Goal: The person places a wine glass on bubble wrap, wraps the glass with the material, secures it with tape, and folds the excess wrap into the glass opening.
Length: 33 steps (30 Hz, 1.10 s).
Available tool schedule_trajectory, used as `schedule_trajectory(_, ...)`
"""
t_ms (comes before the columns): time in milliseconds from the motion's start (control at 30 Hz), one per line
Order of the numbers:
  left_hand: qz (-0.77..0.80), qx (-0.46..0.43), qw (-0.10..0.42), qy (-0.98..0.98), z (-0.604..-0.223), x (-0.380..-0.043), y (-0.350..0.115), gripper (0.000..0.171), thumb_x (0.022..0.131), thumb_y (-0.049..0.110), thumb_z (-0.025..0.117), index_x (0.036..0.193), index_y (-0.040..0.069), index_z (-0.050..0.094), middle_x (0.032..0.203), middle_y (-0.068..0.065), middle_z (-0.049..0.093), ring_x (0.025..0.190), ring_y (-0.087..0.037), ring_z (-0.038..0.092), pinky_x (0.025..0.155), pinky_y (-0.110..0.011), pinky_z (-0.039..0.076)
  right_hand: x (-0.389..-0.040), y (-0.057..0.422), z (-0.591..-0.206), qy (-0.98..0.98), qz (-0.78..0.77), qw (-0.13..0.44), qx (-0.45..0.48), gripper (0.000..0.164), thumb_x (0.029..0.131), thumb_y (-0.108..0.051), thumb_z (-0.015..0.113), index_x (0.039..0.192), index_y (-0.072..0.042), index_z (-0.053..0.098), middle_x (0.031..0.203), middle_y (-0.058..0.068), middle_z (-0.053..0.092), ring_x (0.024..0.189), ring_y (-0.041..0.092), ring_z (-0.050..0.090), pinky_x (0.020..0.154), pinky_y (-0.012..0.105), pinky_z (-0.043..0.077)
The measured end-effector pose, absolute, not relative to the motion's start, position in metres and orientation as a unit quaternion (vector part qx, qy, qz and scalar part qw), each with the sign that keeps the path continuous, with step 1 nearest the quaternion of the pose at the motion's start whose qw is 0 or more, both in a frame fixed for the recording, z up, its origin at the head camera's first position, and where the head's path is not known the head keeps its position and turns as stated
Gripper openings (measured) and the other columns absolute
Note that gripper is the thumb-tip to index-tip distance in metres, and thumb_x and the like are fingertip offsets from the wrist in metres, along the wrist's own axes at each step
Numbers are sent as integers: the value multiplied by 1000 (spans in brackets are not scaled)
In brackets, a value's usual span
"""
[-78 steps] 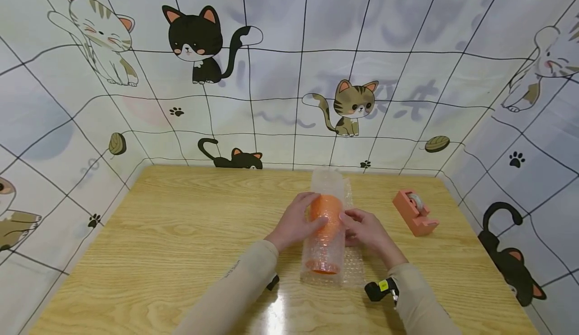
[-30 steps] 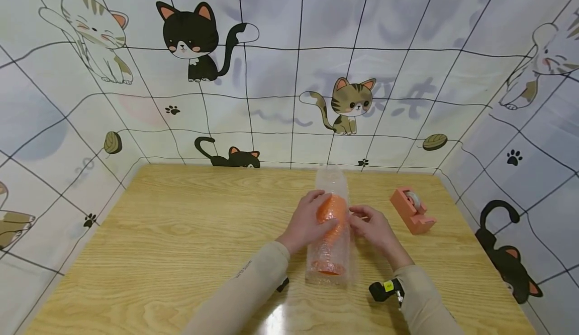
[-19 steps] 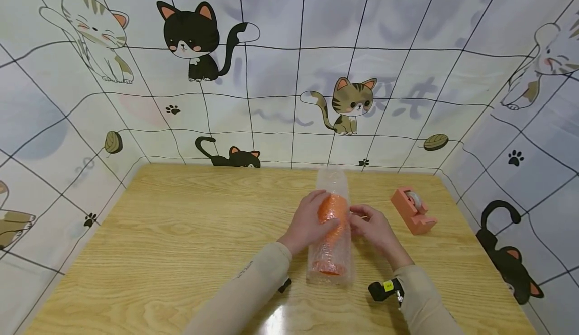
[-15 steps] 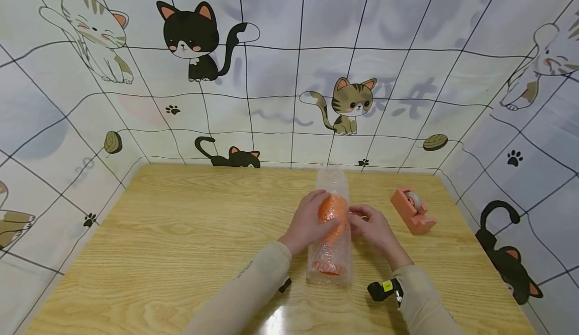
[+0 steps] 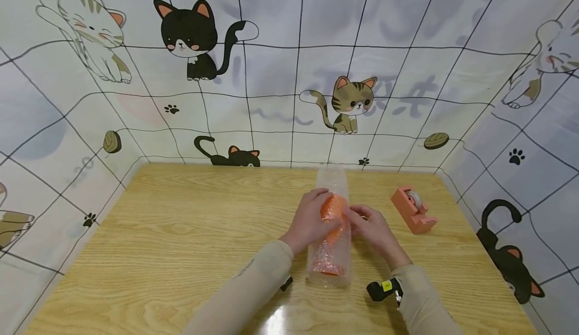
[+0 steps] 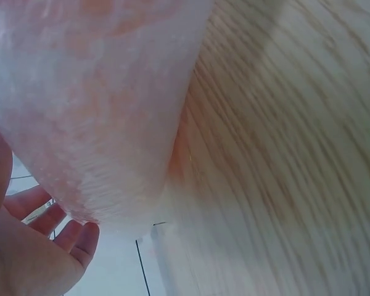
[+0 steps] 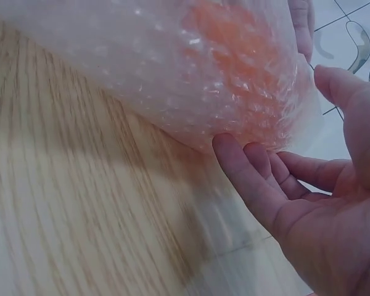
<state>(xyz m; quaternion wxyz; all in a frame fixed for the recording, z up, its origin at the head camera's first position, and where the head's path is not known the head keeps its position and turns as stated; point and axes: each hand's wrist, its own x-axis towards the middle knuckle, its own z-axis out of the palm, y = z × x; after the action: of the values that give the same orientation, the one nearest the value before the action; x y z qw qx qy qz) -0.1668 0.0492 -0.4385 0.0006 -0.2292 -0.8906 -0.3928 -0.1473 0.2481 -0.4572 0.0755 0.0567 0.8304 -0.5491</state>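
A roll of bubble wrap lies lengthwise on the table, wound around an orange, roughly cylindrical object that shows through its layers. In the head view my left hand holds it from the left, thumb across the top. My right hand is at its right side. Close up in the right wrist view, loosely extended fingers touch the wrap's lower side, while the thumb stands apart from them. The wrap fills much of the left wrist view, where the left hand's fingers meet its edge.
A coral-pink tape dispenser with a roll of clear tape stands to the right on the wooden table. A cloth backdrop printed with cats and grid lines rises behind the table and on both sides.
The loose flap of bubble wrap at the right, seen earliest, is now wound around the roll. The roll has shifted slightly right with both hands. The right thumb has moved onto the roll's side.
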Motion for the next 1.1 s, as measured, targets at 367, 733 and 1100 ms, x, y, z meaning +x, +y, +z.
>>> schedule_trajectory(367,-407,-256,4,-877,-442,-170,48,55,98,33,70,145,7,57,156,-6,47,145,-25,43,118,-41,39,-150,251,-462,827,-553,77,67,59,102,-45,63,135,4,59,121,19,64,93,18,68,81,31,60)
schedule_trajectory(733,-496,-194,-42,-846,-443,-173,34,56,100,29,68,147,4,51,150,-13,49,130,-30,55,103,-42,52,-149,260,-465,809,-572,112,71,67,102,-49,61,143,4,53,135,24,60,98,20,70,87,37,61)
schedule_trajectory(1100,-501,-128,-96,-851,-449,-175,32,74,96,45,71,149,-1,45,144,-19,51,123,-35,56,98,-49,53,-146,264,-465,803,-576,132,75,69,104,-45,61,142,11,50,126,27,66,95,21,73,85,42,62)
